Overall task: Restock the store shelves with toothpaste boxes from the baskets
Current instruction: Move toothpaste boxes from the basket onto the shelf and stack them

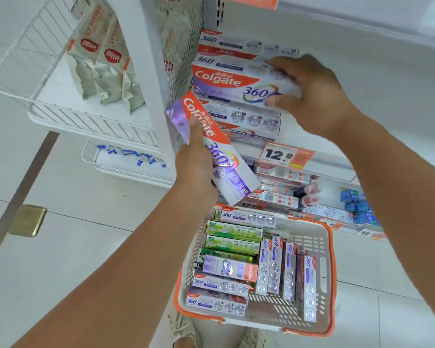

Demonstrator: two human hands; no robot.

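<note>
The right hand [309, 94] grips the far end of a Colgate box [239, 84] that lies flat on top of the shelf stack [239, 116], its long axis running left to right along the shelf front. The left hand [196, 159] holds a second Colgate box [211, 146] by its lower half, fingers wrapped round it, just below and to the left of that stack. This box is tilted — its top end points up and left toward the mesh divider [178, 46], its bottom end down and right toward the basket [312, 247].

So the thing to be placed lies close to the stack already, nearly touching its lower left corner, but its axis is askew to the boxes there. My guess is it needs turning level before it slides in, and the left hand is the nearer one for that. The right hand sits on the top box, which probably has to be settled first.

The basket stands on the floor below, with many more toothpaste boxes [231, 272] inside, purple and green. An orange price tag [284, 155] hangs on the shelf edge under the stack. To the left, wire racks [35, 79] hold pale packets [103, 59], well apart from the work.
</note>
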